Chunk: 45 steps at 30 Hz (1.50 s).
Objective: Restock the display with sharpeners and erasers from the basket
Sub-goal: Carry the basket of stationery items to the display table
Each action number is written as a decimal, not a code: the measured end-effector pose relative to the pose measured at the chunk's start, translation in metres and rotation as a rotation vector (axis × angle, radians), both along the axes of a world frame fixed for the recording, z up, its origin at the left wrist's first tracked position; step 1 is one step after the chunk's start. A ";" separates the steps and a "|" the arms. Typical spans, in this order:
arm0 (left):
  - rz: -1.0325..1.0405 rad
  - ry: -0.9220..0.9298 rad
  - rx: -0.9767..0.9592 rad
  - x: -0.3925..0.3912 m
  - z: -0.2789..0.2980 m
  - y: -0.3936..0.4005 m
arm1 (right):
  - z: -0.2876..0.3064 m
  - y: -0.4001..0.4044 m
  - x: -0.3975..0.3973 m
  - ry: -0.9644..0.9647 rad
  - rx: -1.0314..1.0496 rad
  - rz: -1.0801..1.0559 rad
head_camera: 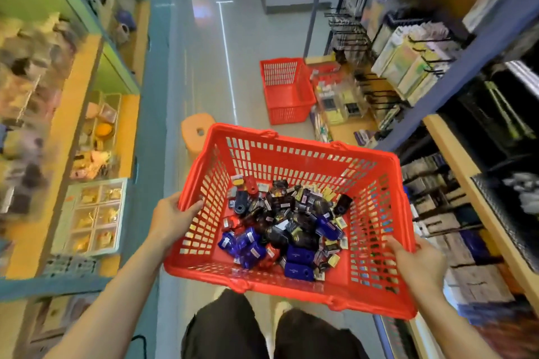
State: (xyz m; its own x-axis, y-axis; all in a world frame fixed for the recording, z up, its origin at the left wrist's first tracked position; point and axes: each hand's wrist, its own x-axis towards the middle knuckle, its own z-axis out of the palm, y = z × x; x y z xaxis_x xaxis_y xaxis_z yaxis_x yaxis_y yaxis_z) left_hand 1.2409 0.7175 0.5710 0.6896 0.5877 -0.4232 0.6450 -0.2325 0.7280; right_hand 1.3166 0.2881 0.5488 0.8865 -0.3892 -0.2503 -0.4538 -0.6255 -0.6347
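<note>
Our left hand (172,217) grips the left rim of the red basket (291,151), fingers curled over the edge into the mesh wall, while our right hand (414,259) holds the right rim the same way, thumb on top and fingers hooked inside. We carry the basket between both hands, above our knees, tilted slightly down toward us. On its floor lies a loose heap of small packaged sharpeners and erasers (288,224): blue pieces toward the near side, a few red ones, many dark wrapped ones with pale labels in the middle; we cannot tell which are which. A second red basket (287,90) stands on the floor (201,67) farther down the aisle, just beside the right-hand shelving, and we see nothing inside it. An orange stool (194,131) stands just beyond our basket. The display shelves (437,201) on our right carry rows of small packets on hooks; those on the left are blurred.
</note>
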 end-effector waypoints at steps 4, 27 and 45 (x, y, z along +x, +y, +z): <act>-0.057 -0.012 0.046 0.119 -0.001 0.056 | -0.007 0.049 0.093 -0.028 -0.033 -0.030; -0.569 0.075 -0.070 0.713 -0.041 0.174 | -0.065 0.208 0.444 0.105 0.022 -0.553; -1.069 0.234 -0.203 0.961 -0.120 0.151 | -0.121 0.335 0.491 0.260 0.190 -1.192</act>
